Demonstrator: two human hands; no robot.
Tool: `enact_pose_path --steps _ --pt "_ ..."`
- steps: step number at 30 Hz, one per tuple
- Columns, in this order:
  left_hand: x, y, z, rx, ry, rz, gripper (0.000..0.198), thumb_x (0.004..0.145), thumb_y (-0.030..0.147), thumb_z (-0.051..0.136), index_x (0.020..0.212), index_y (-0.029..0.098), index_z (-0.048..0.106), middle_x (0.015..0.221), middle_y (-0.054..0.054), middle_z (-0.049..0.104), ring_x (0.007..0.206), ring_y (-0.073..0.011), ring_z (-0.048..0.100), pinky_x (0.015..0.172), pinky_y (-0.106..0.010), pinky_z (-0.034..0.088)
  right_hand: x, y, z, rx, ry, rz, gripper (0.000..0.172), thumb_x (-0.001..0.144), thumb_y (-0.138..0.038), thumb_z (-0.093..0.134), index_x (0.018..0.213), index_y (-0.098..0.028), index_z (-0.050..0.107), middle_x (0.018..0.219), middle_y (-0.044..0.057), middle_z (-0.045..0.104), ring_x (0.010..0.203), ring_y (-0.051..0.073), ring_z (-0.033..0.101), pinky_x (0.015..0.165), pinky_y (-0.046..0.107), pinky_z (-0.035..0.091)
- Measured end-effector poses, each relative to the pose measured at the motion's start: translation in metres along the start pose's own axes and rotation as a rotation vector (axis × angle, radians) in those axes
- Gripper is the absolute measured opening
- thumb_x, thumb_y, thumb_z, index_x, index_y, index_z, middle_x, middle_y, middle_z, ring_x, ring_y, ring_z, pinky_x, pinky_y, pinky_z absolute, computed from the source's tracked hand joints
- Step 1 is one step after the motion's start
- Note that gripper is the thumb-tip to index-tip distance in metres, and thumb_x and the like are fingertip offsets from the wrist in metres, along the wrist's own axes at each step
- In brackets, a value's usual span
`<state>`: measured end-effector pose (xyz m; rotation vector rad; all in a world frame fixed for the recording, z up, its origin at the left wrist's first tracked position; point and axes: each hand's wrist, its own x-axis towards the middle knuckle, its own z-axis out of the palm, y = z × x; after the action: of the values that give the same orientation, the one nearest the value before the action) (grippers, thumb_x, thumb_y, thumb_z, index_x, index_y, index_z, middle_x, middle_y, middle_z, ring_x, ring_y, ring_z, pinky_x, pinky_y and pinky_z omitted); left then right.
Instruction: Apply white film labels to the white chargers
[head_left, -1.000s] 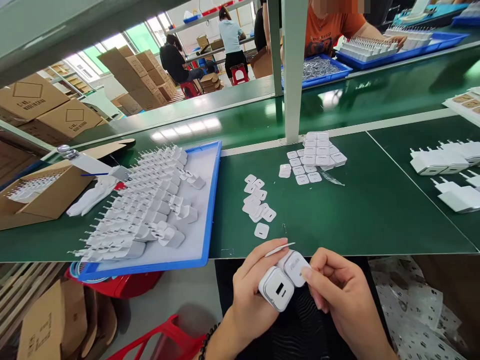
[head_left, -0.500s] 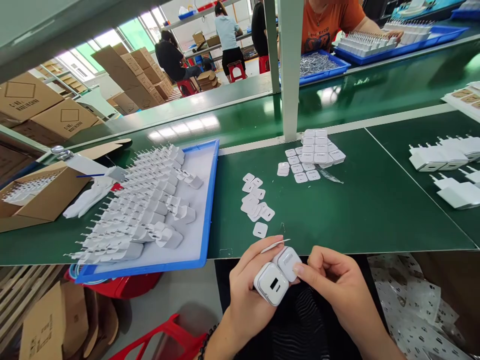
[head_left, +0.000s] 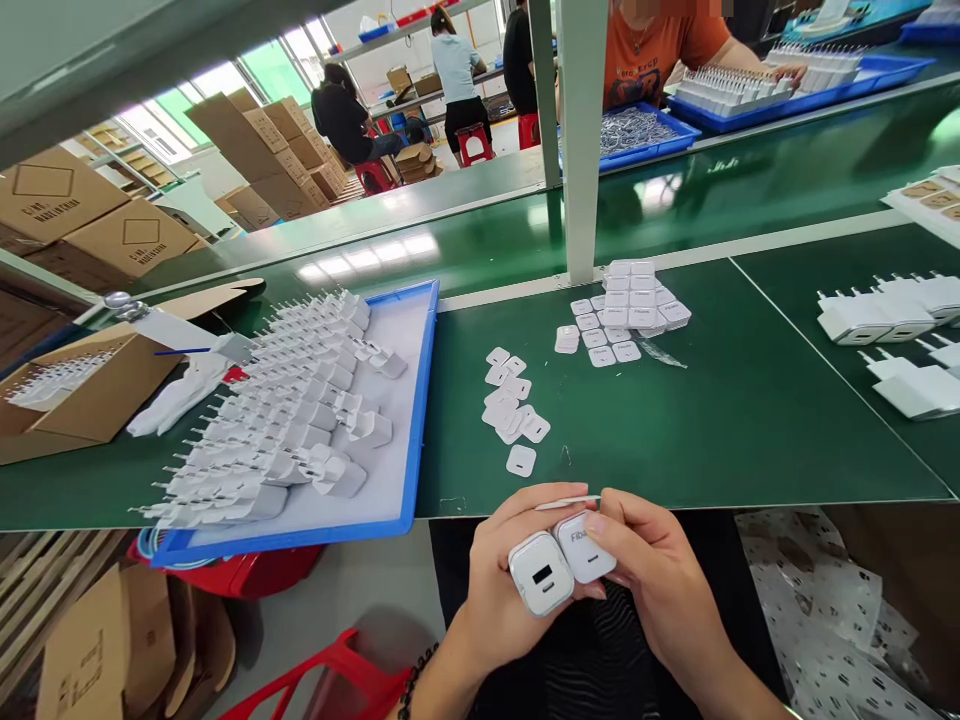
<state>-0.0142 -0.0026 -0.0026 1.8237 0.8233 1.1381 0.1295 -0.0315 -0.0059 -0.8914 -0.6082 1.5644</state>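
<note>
My left hand [head_left: 499, 595] is closed around two white plug chargers held side by side. The nearer charger [head_left: 536, 595] faces me with two dark port slots. On the other charger [head_left: 592, 568], a face with grey lettering and one slot shows. My right hand [head_left: 667, 580] presses its thumb on that lettered face, its fingers curled behind. A thin white plate [head_left: 568, 503] sticks out edge-on at my left fingertips, near my right forefinger. Beyond my hands, loose white square plates [head_left: 510, 410] lie on the green table [head_left: 712, 430]. The chargers' prongs are hidden.
A blue-rimmed tray [head_left: 421, 420] at left holds rows of chargers, prongs up. Stacked lettered plates [head_left: 630, 300] lie near the post [head_left: 579, 150]. More chargers [head_left: 892, 310] stand at right. A cardboard box [head_left: 112, 410] sits far left. A person in orange [head_left: 645, 50] works across the table.
My right hand has moved left and closed in on the lettered charger, thumb on its face. Both chargers have turned slightly, and the lettering now shows more clearly.
</note>
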Motion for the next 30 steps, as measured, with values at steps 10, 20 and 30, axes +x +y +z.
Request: enact_pose_path --steps 10,20,30 --pt "0.001 0.002 -0.006 -0.047 0.012 -0.035 0.053 0.061 0.031 0.093 0.110 0.025 0.075 0.106 -0.007 0.078 0.102 -0.0229 0.073 0.089 -0.031 0.062 -0.002 0.003 -0.004 -0.016 -0.022 0.064 0.058 0.093 -0.060 0.056 0.054 -0.021 0.041 0.056 -0.004 0.034 0.055 0.012 0.029 0.050 0.026 0.026" --pt "-0.001 0.002 -0.005 -0.042 0.016 -0.049 0.047 0.066 0.033 0.091 0.109 0.023 0.075 0.105 -0.010 0.078 0.100 -0.0262 0.074 0.087 -0.038 0.063 -0.006 -0.003 -0.003 -0.102 -0.088 0.040 0.050 0.084 -0.051 0.071 0.059 -0.022 0.039 0.058 -0.005 0.039 0.056 0.012 0.033 0.052 0.025 0.029" --pt "0.000 0.003 -0.008 -0.017 -0.052 0.001 0.049 0.067 0.027 0.090 0.112 0.024 0.074 0.111 -0.009 0.076 0.098 -0.0235 0.074 0.083 -0.033 0.064 -0.006 -0.016 0.000 -0.058 -0.165 0.086 0.046 0.081 -0.038 0.073 0.056 -0.022 0.038 0.053 -0.003 0.048 0.054 0.012 0.044 0.055 0.026 0.035"
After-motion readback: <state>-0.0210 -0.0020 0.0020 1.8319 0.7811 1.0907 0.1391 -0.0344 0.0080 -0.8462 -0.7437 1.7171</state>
